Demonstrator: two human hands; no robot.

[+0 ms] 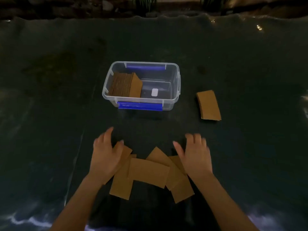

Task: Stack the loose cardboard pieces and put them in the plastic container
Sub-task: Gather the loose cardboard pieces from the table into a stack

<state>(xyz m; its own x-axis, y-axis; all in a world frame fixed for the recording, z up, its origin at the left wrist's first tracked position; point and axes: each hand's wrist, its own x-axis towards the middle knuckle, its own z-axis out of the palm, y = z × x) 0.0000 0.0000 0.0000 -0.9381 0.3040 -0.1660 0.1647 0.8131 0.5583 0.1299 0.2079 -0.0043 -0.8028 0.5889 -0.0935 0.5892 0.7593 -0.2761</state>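
Observation:
A clear plastic container [175,75] with blue handles stands in the middle of a dark table. A leaning stack of brown cardboard pieces [125,85] fills its left half. Several loose cardboard pieces [148,172] lie overlapping near the front edge. My left hand [105,155] rests with spread fingers over the left end of that pile, and my right hand [194,155] is spread over its right end. Neither hand grips a piece. A small neat stack of cardboard [209,105] lies apart, to the right of the container.
A dark, slightly shiny sheet [58,97] covers the table. A white label [154,92] shows on the container's floor. Plants and rocks line the far edge [146,7].

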